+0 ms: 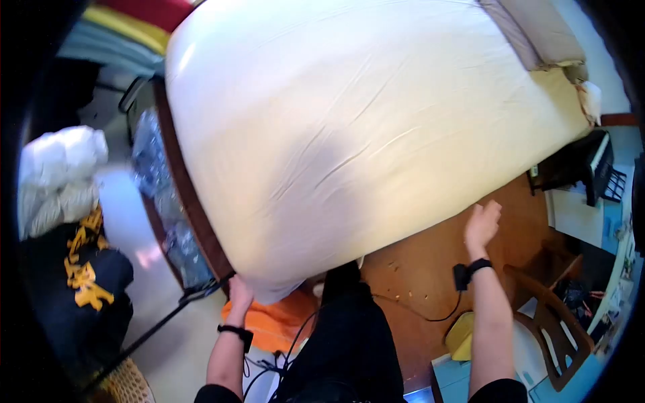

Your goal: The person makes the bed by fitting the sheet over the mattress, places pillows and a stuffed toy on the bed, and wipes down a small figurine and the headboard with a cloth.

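A mattress (430,127) in a pale cream fitted sheet fills the upper middle of the view, with wrinkles and a shadow across it. My left hand (240,293) is at its near left corner, beside the end of the dark bed frame (191,181); its fingers are mostly hidden, so I cannot tell whether they grip the sheet. Beyond the mattress's near edge, over the brown wooden floor (410,269), my right hand (482,225) hangs with loosely bent fingers apart and nothing in it. Each wrist wears a black band with a small device.
An orange cloth (272,322) lies below the left corner. Cables run beside my legs. On the right are a wooden chair (554,332), a yellow object (460,336) and a cluttered desk. To the left are plastic-wrapped items (154,154), a black rod and piled dark clothing (80,289).
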`<state>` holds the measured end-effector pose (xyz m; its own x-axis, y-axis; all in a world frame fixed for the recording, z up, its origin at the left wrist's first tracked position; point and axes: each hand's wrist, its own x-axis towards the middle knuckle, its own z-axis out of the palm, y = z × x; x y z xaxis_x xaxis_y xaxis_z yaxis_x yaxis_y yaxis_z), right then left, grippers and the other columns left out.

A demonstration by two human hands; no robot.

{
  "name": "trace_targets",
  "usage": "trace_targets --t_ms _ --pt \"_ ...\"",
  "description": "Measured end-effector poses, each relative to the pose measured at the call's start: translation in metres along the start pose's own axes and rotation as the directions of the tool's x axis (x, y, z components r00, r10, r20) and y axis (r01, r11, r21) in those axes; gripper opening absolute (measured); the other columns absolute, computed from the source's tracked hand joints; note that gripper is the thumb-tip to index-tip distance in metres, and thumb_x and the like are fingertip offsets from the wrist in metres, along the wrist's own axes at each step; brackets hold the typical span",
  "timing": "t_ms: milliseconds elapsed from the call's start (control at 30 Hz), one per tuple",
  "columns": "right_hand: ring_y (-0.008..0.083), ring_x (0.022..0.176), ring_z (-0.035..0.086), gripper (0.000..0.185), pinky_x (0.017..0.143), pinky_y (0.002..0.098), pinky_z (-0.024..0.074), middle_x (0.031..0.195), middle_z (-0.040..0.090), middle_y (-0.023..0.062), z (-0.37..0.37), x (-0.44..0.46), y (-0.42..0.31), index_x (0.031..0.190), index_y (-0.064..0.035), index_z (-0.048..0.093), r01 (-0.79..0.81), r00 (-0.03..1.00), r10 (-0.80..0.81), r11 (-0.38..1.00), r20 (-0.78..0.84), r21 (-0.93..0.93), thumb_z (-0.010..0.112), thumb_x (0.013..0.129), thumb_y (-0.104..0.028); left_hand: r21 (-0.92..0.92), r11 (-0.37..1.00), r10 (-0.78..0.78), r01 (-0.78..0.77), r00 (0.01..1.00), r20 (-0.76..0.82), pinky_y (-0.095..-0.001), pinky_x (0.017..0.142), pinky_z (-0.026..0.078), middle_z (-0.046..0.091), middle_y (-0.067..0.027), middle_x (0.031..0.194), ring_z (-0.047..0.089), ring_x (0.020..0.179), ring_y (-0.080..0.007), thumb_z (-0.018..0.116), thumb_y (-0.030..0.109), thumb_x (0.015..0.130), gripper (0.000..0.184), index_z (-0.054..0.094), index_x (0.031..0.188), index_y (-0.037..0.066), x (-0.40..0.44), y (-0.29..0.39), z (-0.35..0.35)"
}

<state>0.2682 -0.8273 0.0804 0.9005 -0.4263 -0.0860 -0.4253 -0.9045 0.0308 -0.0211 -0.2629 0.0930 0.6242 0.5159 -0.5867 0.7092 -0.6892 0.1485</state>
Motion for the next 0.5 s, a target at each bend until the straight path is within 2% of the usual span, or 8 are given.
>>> trace_targets --t_ms 67,133,200,267,400,433,467,500 --pt "0.0349 0.112 0.044 0.040 0.093 0.0443 0.0362 0.121 0.048 0.0200 -0.006 -0.006 -0.073 0.122 0.0000 0.045 0.157 0.987 -0.162 0.918 -0.018 0.363 0.046 0.084 -0.013 0.174 0.983 -0.026 0.063 0.978 -0.205 -0.0500 0.103 0.024 0.024 -0.0307 0.138 0.023 0.128 -0.0453 0.054 0.021 0.084 0.062 0.027 0.135 -0.001 0.017 0.019 -0.007" --pt "0.0294 0.122 0.037 0.046 0.105 0.0409 0.0259 0.129 0.045 0.0156 0.020 -0.029 -0.153 0.125 -0.0039 0.045 0.515 0.840 -0.515 0.660 -0.169 0.547 0.048 0.081 -0.014 0.117 0.967 0.252 -0.228 0.926 -0.281 -0.0509 0.104 0.022 0.016 -0.0293 0.142 0.015 0.133 -0.0431 0.059 0.028 0.082 0.076 0.017 0.140 0.001 0.046 0.093 -0.018" --pt "0.0298 0.129 0.031 0.053 0.107 0.0428 0.0211 0.138 0.036 0.0173 0.018 -0.053 -0.213 0.136 -0.0069 0.034 0.668 0.520 -0.849 0.476 0.098 0.572 0.046 0.087 -0.022 0.173 0.945 0.313 -0.279 0.924 -0.219 -0.0525 0.104 0.020 0.011 -0.0282 0.144 0.012 0.134 -0.0421 0.060 0.031 0.081 0.082 0.012 0.141 0.002 0.059 0.157 -0.001" --pt "0.0275 0.130 0.030 0.055 0.108 0.0426 0.0206 0.138 0.037 0.0138 0.042 -0.053 -0.220 0.137 -0.0103 0.033 0.918 0.194 -0.913 0.040 -0.358 0.395 0.048 0.087 -0.027 0.226 0.918 0.365 -0.327 0.919 -0.150 -0.0542 0.104 0.019 0.007 -0.0271 0.145 0.008 0.135 -0.0411 0.061 0.034 0.080 0.089 0.006 0.143 0.004 0.068 0.184 0.018" --pt "0.0269 0.117 0.044 0.045 0.098 0.0440 0.0329 0.127 0.048 0.0103 0.048 0.095 -0.095 0.124 -0.0095 0.048 0.712 0.700 -0.633 0.658 -0.331 0.246 0.052 0.082 -0.023 0.295 0.953 0.107 -0.072 0.989 -0.104 -0.0580 0.104 0.014 -0.002 -0.0239 0.147 0.001 0.137 -0.0377 0.063 0.041 0.077 0.099 -0.001 0.143 0.005 0.056 0.182 0.039" --pt "0.0244 0.113 0.045 0.044 0.098 0.0419 0.0338 0.124 0.050 0.0093 0.033 0.141 -0.039 0.125 -0.0117 0.046 0.273 0.931 -0.361 0.773 0.044 0.572 0.051 0.084 -0.025 0.308 0.950 0.063 -0.039 0.996 -0.068 -0.0565 0.105 0.014 -0.001 -0.0230 0.148 0.001 0.137 -0.0373 0.064 0.041 0.077 0.099 -0.001 0.143 0.004 0.052 0.180 0.036" --pt "0.0275 0.102 0.050 0.039 0.095 0.0422 0.0359 0.115 0.053 0.0108 0.036 0.162 0.029 0.121 -0.0106 0.050 0.381 0.901 -0.306 0.896 -0.307 0.226 0.047 0.086 -0.028 0.318 0.948 0.023 -0.010 0.999 -0.039 -0.0550 0.106 0.014 -0.001 -0.0221 0.148 0.001 0.137 -0.0369 0.064 0.040 0.077 0.099 -0.001 0.143 0.004 0.052 0.180 0.031" --pt "0.0295 0.104 0.051 0.043 0.096 0.0416 0.0350 0.117 0.053 0.0119 0.032 0.180 0.092 0.125 -0.0100 0.048 0.198 0.937 -0.203 0.979 -0.283 -0.046 0.041 0.089 -0.033 0.320 0.947 0.029 -0.012 0.998 -0.049 -0.0550 0.106 0.014 -0.001 -0.0221 0.148 0.001 0.137 -0.0369 0.064 0.040 0.077 0.099 -0.001 0.143 0.004 0.052 0.173 0.033"
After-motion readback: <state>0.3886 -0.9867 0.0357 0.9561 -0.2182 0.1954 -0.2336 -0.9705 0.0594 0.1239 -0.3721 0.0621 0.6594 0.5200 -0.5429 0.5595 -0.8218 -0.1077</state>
